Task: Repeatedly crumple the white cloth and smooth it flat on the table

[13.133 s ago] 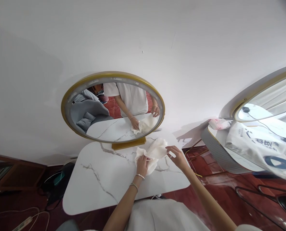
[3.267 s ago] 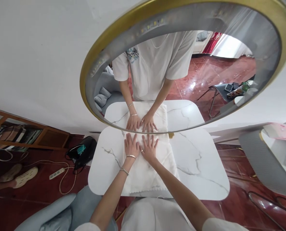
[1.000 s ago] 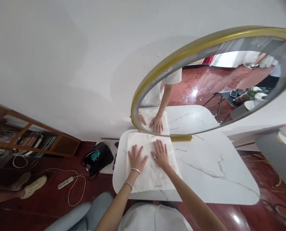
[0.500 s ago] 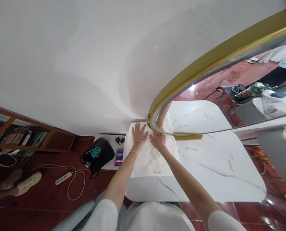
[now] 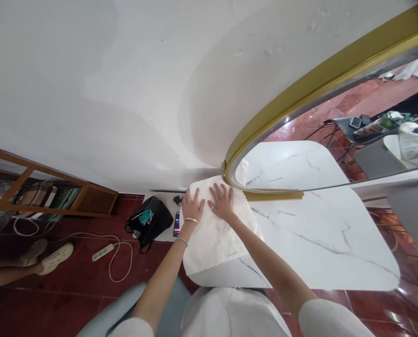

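Note:
A white cloth (image 5: pixel 214 236) lies spread flat over the left end of a white marble table (image 5: pixel 317 243), its near edge hanging a little over the table's left side. My left hand (image 5: pixel 192 206) presses flat on the cloth's far left part, fingers spread, with bracelets on the wrist. Beside it, my right hand (image 5: pixel 222 202) also lies flat on the cloth with fingers apart and a ring on one finger. Both hands are near the cloth's far edge, close to the rim of a round gold-framed mirror (image 5: pixel 300 93).
The mirror stands on a gold base (image 5: pixel 275 195) at the table's back. On the floor to the left lie a black bag (image 5: pixel 147 224), a phone (image 5: pixel 177 223), a power strip with cord (image 5: pixel 104 252), and another person's foot in a pale clog (image 5: pixel 50 260). A wooden shelf (image 5: pixel 47 196) lines the wall.
Both flat hands have slid the cloth further left across the table, so it now overhangs the left end. The view has shifted left with them.

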A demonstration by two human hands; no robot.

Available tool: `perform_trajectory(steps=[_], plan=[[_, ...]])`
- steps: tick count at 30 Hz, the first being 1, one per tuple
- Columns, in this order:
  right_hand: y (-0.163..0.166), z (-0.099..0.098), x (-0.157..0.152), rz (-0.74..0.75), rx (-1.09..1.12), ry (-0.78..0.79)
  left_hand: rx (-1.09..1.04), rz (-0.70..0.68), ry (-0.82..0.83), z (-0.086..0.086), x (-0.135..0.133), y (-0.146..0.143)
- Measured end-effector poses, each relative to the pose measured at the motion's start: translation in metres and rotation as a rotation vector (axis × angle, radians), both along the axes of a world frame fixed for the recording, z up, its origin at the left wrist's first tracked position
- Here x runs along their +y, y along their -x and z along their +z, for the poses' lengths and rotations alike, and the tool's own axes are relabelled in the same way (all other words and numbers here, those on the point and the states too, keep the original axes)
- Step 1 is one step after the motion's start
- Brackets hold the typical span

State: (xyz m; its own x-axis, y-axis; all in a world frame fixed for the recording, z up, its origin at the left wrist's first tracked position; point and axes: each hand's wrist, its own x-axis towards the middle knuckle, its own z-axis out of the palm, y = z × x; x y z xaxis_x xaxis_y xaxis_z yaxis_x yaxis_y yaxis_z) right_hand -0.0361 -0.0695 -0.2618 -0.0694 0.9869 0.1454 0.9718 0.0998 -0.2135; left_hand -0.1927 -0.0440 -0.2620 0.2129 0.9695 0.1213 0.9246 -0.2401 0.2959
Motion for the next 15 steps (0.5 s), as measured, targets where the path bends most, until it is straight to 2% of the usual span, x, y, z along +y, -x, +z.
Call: perform_trajectory(steps=[3, 7, 10, 12, 15], plan=[[0.005, 0.001, -0.032, 0.098, 0.02, -0.008, 0.006, -0.018, -0.035, -0.001, -0.04, 0.016], [-0.001, 0.003, -0.094, 0.158, 0.033, 0.007, 0.049, -0.113, -0.047, 0.007, -0.107, 0.029], [-0.011, 0.003, -0.139, 0.058, 0.019, 0.008, 0.047, -0.256, -0.006, 0.015, -0.159, 0.033], [-0.015, 0.002, -0.157, -0.018, -0.001, 0.004, 0.048, -0.341, 0.017, 0.019, -0.187, 0.035], [-0.017, 0.0, -0.16, -0.053, -0.025, 0.005, 0.08, -0.378, 0.003, 0.017, -0.204, 0.038]])
